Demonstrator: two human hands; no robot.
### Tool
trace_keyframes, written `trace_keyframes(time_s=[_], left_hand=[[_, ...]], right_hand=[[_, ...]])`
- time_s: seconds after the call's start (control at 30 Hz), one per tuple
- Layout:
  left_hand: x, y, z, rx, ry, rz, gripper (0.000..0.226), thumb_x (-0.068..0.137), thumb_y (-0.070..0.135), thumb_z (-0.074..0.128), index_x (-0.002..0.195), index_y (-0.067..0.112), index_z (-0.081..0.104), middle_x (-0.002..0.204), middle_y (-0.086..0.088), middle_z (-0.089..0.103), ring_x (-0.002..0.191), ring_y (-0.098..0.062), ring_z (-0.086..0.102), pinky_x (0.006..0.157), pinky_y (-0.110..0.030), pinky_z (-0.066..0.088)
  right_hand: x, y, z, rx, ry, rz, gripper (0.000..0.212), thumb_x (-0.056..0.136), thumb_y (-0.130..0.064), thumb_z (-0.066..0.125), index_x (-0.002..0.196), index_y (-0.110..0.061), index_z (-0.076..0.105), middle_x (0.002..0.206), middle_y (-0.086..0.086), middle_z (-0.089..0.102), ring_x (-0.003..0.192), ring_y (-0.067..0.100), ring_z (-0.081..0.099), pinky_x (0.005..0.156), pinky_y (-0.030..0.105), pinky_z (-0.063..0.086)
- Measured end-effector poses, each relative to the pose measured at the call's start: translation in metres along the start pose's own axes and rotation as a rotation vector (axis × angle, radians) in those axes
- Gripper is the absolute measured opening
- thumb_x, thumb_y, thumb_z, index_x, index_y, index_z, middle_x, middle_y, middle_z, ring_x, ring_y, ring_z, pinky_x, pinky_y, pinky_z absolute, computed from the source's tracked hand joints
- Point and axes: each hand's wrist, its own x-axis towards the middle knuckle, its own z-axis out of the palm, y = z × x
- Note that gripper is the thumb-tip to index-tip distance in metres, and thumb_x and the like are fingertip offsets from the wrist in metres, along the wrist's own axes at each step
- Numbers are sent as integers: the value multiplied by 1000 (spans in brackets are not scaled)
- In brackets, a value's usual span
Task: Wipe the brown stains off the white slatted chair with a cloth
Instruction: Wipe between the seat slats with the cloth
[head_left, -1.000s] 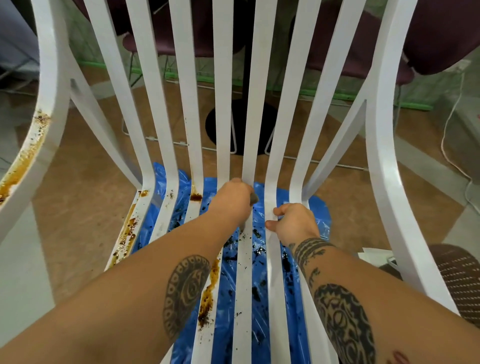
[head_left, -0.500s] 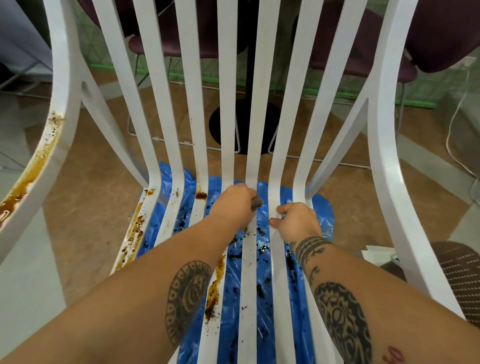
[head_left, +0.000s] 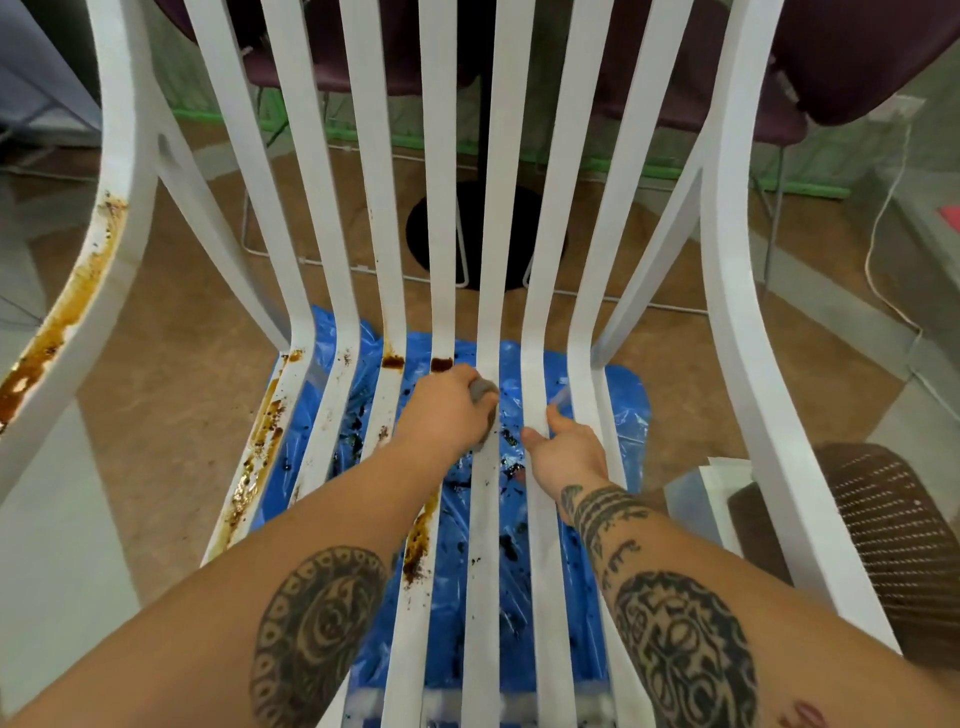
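Note:
The white slatted chair fills the view, seen from its front. My left hand grips a small grey cloth and presses it on a middle seat slat near the bend. My right hand holds the neighbouring slat to the right, thumb on top and fingers under it. Brown stains mark the slat bends just left of the cloth. More brown stains run along the leftmost seat slat, the left armrest and a slat under my left forearm.
A blue plastic sheet speckled with dark crumbs lies on the floor under the seat. A brown woven basket and white papers sit at the right. Purple chairs and a black table base stand behind. A white cable trails on the right.
My left hand with the cloth slid a little back along the slat toward me, uncovering a brown stain at the bend. My right hand loosened and shifted slightly nearer too.

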Motion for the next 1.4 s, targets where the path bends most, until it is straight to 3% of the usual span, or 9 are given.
trace_keyframes(time_s=[0.13, 0.2, 0.37, 0.53, 0.77, 0.93, 1.1, 1.23, 1.4], left_hand=[[-4, 8, 4, 199, -75, 64, 25, 101, 21, 54, 119, 13, 70, 103, -11, 70, 90, -25, 66, 77, -36, 58], [-5, 12, -2, 270, -129, 59, 26, 100, 23, 56, 122, 15, 69, 109, -11, 69, 96, -26, 66, 81, -35, 58], [-1, 9, -20, 245, -255, 9, 23, 96, 31, 64, 113, 16, 71, 107, -7, 69, 95, -23, 62, 79, -31, 52], [4, 10, -13, -133, 105, -5, 19, 96, 25, 64, 113, 20, 70, 97, -2, 70, 86, -19, 65, 74, -31, 55], [-1, 16, 3, 309, -192, 91, 30, 100, 12, 58, 126, 21, 69, 119, -4, 69, 104, -23, 65, 86, -32, 57], [-11, 10, -16, 273, -363, 90, 21, 96, 21, 65, 115, 22, 75, 112, -1, 70, 102, -19, 64, 89, -33, 55], [-19, 0, -15, 89, -137, 65, 20, 97, 19, 65, 115, 23, 74, 106, 0, 71, 90, -14, 62, 80, -24, 52], [-34, -5, 10, 214, -254, 143, 19, 93, 0, 60, 93, 14, 73, 81, 2, 59, 77, -15, 59, 69, -18, 45], [-57, -5, 2, 350, -305, 203, 20, 96, 14, 62, 110, 18, 76, 107, -4, 66, 90, -18, 59, 77, -28, 50]], right_hand=[[5, -2, -3, -89, -13, -25, 63, 99, -40, 59, 156, -26, 34, 152, 6, 47, 123, 29, 56, 100, 37, 52], [6, -1, -2, -103, -22, -23, 62, 99, -40, 59, 155, -26, 35, 150, 7, 48, 127, 30, 54, 104, 39, 50], [8, -1, -2, -88, -25, -12, 62, 99, -39, 59, 155, -25, 35, 152, 7, 47, 129, 30, 53, 105, 37, 48], [11, 1, 0, -118, -26, -13, 63, 99, -41, 59, 155, -26, 35, 145, 8, 54, 122, 32, 58, 102, 42, 52], [15, 3, 1, -147, -39, -13, 64, 99, -43, 58, 156, -25, 34, 144, 9, 54, 122, 33, 58, 99, 45, 54], [14, 1, -1, -190, -43, -20, 64, 99, -44, 56, 156, -25, 33, 142, 11, 55, 122, 34, 58, 99, 45, 54], [14, 2, 0, -161, -55, 1, 65, 99, -44, 57, 156, -26, 32, 151, 9, 48, 121, 34, 58, 98, 46, 54], [16, 1, -2, -174, -70, -21, 66, 98, -46, 56, 156, -25, 32, 151, 9, 46, 120, 35, 58, 96, 48, 55], [3, -5, -4, -199, -71, -6, 64, 102, -43, 51, 158, -23, 27, 160, 8, 35, 130, 35, 51, 102, 45, 51]])
